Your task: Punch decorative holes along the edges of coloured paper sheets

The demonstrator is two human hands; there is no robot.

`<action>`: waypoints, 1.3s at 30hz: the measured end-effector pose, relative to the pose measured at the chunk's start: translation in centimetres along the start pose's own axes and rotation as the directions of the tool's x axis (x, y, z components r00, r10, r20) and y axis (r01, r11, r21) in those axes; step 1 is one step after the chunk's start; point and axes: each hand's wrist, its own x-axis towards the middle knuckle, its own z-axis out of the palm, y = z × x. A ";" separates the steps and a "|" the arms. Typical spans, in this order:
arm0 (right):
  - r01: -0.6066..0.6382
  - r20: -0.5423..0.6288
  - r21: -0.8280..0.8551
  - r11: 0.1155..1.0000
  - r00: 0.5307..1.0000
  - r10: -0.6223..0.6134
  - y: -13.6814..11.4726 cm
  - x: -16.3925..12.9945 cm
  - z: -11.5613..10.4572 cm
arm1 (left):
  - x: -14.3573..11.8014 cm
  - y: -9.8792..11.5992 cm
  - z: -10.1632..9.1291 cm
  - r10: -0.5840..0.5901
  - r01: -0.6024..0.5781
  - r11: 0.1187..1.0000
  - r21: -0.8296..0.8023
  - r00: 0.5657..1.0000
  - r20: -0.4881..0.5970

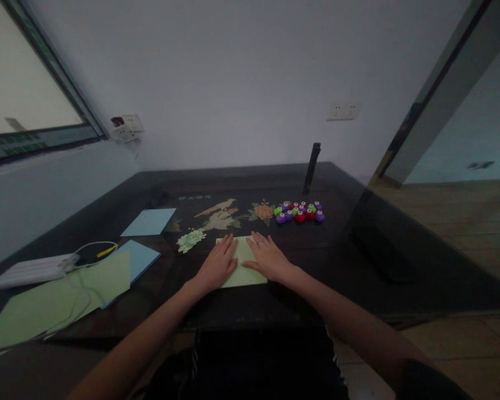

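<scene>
A pale green sheet of paper [245,276] lies flat near the front edge of the dark table. My left hand [219,263] rests on its left side, fingers stretched out and pointing away from me. On the right side of the same sheet lies my right hand [267,258], also flat with its fingers spread. Paper shows between the two hands; both palms cover the rest of its sides. Whether the sheet is folded I cannot tell.
Left on the table [250,311] are green paper sheets [66,294], blue sheets [149,222] and a white power strip [35,270] with cables. Several red, purple and green heart-shaped pieces [300,215] sit behind my right hand, near a black upright stand [312,168]. A dark flat object [381,253] lies right.
</scene>
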 end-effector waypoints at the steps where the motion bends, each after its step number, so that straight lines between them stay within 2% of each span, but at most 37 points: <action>1: 0.003 0.024 -0.006 1.000 1.000 -0.002 0.3 0.0 0.6 | -0.1 -0.1 0.4 -0.005 0.005 1.000 0.021 1.000 0.022; 6: 0.006 0.040 -0.015 1.000 0.999 -0.006 1.1 -0.5 2.2 | -0.5 0.0 0.6 -0.070 0.065 0.993 0.099 0.996 0.058; 10: -0.004 0.053 -0.010 1.000 0.999 0.004 1.1 -0.5 2.0 | -0.4 0.4 0.0 -0.116 0.107 0.990 0.097 0.988 0.100; 14: -0.005 0.061 0.053 0.999 0.998 0.002 1.1 -0.5 1.9 | 0.4 0.1 -0.8 -0.152 0.148 0.988 0.036 0.966 0.209; 17: -0.012 -0.005 0.154 0.988 1.000 0.013 1.8 -0.3 1.1 | 1.7 -0.1 -2.0 -0.198 0.208 0.978 -0.017 0.950 0.240; 20: 0.030 -0.223 0.186 0.982 0.975 0.012 4.7 0.2 -1.5 | 3.9 0.8 -3.6 -0.188 0.192 0.981 -0.034 0.978 0.095; 22: 0.028 -0.364 0.091 0.995 0.931 0.007 8.4 0.5 -3.9 | 6.0 2.2 -4.4 -0.129 0.128 0.990 -0.058 0.991 -0.015; 24: -0.022 -0.394 -0.029 0.999 0.919 0.009 13.1 0.8 -6.2 | 8.5 3.9 -4.6 -0.020 0.013 0.994 -0.106 0.997 -0.070; 27: -0.131 -0.306 -0.167 0.977 0.949 0.075 20.1 0.9 -7.9 | 12.8 6.8 -3.3 0.151 -0.166 0.975 -0.151 0.983 -0.102; 30: -0.171 -0.173 -0.216 0.961 0.976 0.134 24.6 1.2 -7.4 | 17.1 9.2 -0.9 0.176 -0.188 0.974 -0.127 0.979 -0.099; 33: -0.176 -0.110 -0.192 0.966 0.982 0.157 26.1 1.9 -5.8 | 20.6 10.5 1.6 0.081 -0.093 0.992 -0.080 0.987 -0.142; 35: -0.142 -0.101 -0.166 0.976 0.987 0.127 26.3 2.4 -4.7 | 22.2 10.7 2.9 0.039 -0.047 0.997 -0.056 0.990 -0.133; 39: -0.085 -0.155 -0.107 0.991 0.986 0.068 26.3 2.9 -3.1 | 23.4 10.3 4.6 0.015 -0.020 0.998 -0.064 0.998 -0.067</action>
